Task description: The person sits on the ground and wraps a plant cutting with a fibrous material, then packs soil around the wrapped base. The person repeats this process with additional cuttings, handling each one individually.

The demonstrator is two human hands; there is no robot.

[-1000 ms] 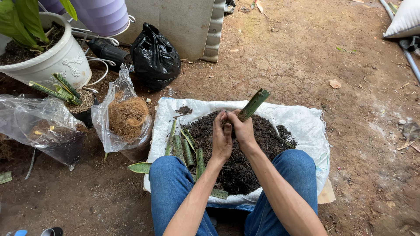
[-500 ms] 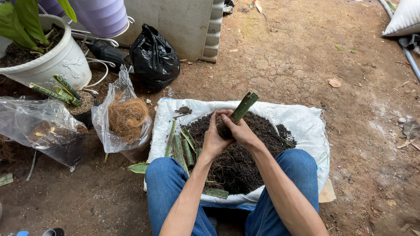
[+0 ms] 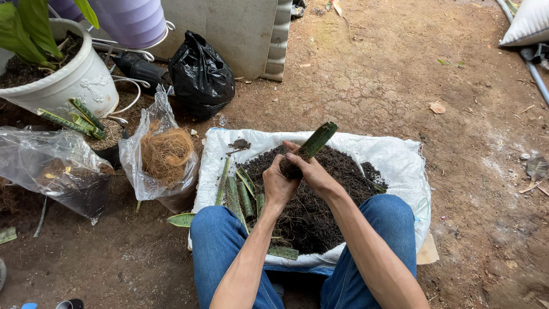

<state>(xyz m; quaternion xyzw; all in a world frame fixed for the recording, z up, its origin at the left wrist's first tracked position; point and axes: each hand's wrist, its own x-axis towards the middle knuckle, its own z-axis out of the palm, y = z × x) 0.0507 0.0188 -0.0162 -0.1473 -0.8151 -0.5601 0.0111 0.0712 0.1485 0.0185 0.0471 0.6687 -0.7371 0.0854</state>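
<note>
At the far left a white pot (image 3: 80, 80) holds a broad-leaved green plant (image 3: 28, 28) in dark earth, with cut green leaf pieces (image 3: 80, 117) leaning against its side. Below it lies a crumpled clear plastic bag (image 3: 51, 166) with dark matter inside. Just to the right, a second clear bag (image 3: 166, 166) stands open with a ball of brown coconut fibre (image 3: 167, 154) in it. Behind that sit a black plastic bag (image 3: 201, 77) and a purple ribbed pot (image 3: 134, 20).

In the middle, a white sack (image 3: 394, 160) is spread on the bare ground and bears a heap of dark potting soil (image 3: 320, 212). Several green leaf cuttings (image 3: 237, 194) lie on the soil's left edge, side by side.

The left hand (image 3: 278, 184) is curled closed, its fingers wrapped round the soil-caked lower end of a green leaf cutting (image 3: 316, 140). The right hand (image 3: 311, 171) is pressed against the left and closes over the same lower end from the other side, so both hands are clamped together on it. The cutting sticks out above the hands, tilted up and to the right, over the upper part of the soil heap. How tightly the fingers press cannot be told.

Below the hands, both knees in blue jeans (image 3: 223, 240) frame the sack's near edge. At the top right corner lies another white sack (image 3: 529, 23).
</note>
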